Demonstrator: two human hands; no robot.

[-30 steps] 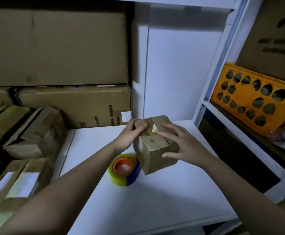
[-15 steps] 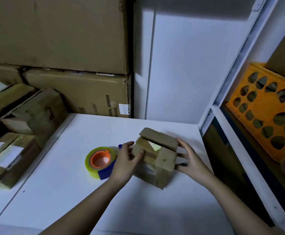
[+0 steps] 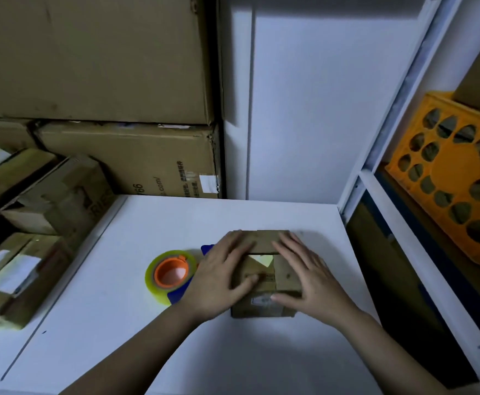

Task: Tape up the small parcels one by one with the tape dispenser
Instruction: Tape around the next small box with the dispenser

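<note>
You had the small parcel (image 3: 264,276) sitting on the white table (image 3: 124,309), its top flaps not fully closed. Your left hand (image 3: 221,276) and right hand (image 3: 308,276) lay flat on those flaps, fingers straight, pressing down. The tape dispenser (image 3: 171,273) rested just left of the parcel, beside your left hand.

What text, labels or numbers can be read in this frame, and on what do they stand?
"66": lower big carton, partly hidden digits.
".com/": same carton, the tail of a web address.
Printed characters beside that: too blurred to read.
White sticker on that carton: nothing legible.
Label on the parcel under both hands: too blurred.
White labels on the left boxes: unreadable.
</note>
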